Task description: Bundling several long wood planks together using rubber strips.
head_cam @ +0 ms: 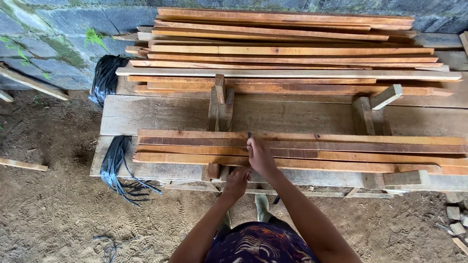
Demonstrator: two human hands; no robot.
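Observation:
Several long wooden slats point(341, 148) lie side by side across a rough plank bench point(161, 114). My right hand point(260, 155) rests on top of these slats, fingers closed around a thin dark pencil-like tool point(249, 136) whose tip touches the farthest slat. My left hand point(237, 181) is at the bench's near edge, curled against the front edge of the nearest slat. A small wooden block point(213, 170) sits just left of that hand under the slats.
A tall stack of more slats point(292, 53) fills the far side of the bench against a stone wall. Upright wooden stops point(220, 104), point(373, 109) stand mid-bench. Black strapping point(117, 163) hangs off the left end. Dirt ground lies around; stones point(456, 221) at right.

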